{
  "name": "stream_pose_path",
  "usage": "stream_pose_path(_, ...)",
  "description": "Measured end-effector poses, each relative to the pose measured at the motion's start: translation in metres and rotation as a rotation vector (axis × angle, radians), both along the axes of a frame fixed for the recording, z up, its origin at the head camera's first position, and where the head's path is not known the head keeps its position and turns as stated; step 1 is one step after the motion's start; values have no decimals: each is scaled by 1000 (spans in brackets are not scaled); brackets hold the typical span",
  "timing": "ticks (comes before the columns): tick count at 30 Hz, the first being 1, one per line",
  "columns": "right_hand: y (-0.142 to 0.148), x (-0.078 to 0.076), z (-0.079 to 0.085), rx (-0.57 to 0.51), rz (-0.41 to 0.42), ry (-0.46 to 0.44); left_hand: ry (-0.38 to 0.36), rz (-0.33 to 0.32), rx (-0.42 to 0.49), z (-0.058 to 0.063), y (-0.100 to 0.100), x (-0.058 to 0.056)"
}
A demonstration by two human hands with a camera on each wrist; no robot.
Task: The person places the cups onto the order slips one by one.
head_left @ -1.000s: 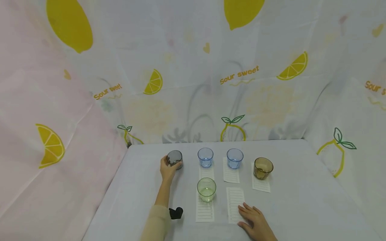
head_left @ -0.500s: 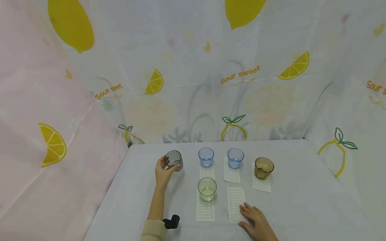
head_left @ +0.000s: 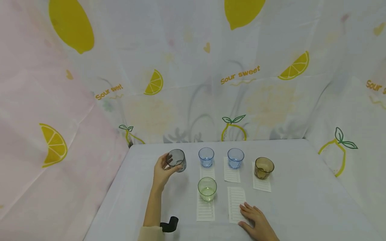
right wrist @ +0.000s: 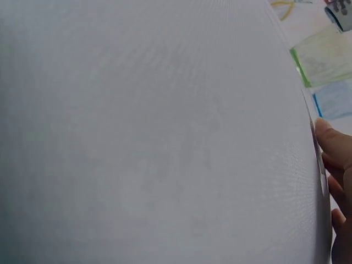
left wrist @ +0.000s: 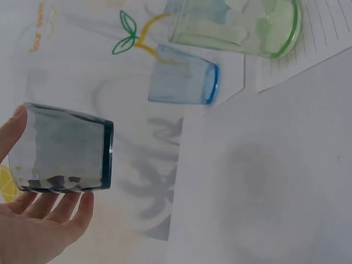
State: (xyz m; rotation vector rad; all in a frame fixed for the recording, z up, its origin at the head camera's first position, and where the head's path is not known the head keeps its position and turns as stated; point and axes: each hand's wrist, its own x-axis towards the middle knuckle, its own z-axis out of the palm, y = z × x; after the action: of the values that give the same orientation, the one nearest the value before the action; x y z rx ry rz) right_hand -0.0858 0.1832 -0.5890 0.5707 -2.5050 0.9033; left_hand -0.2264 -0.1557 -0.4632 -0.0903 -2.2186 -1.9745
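My left hand (head_left: 161, 173) grips a dark grey drinking glass (head_left: 181, 163) by its side, thumb across the front and fingers behind. In the left wrist view this grey glass (left wrist: 69, 148) is held clear of the tabletop, its thick base pointing right. My right hand (head_left: 256, 221) rests on the table, its relaxed fingers touching the right edge of a lined paper slip (head_left: 236, 201). A green glass (head_left: 207, 193) stands on another lined slip (head_left: 205, 212), to the left of that hand.
Two blue glasses, a left one (head_left: 206, 161) and a right one (head_left: 235, 162), stand on slips in the back row. A brown glass (head_left: 263, 170) sits on a slip at the right. The white table (head_left: 301, 201) meets a lemon-print cloth (head_left: 193, 110) behind.
My left hand has raised the grey glass off the table, moving it first slightly left and nearer, then a little right. My right hand and the other glasses have stayed in place.
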Motion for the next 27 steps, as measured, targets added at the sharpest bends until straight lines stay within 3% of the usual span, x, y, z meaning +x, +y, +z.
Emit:
stream_pose_path(9, 3, -2, -4, 4, 22, 47, 28, -73, -1, 12, 14, 5)
stream_pose_path(17, 3, -2, -3, 8, 25, 34, 45, -163, 40, 25, 25, 8)
stream_pose_path(19, 2, -2, -2, 5, 26, 37, 35, -193, 46, 34, 30, 12)
stream_pose_path(24, 2, -2, 0, 4, 24, 23, 49, -254, 53, 38, 41, 13)
stream_pose_path(27, 3, -2, -1, 6, 22, 6, 67, -276, 57, 31, 46, 9)
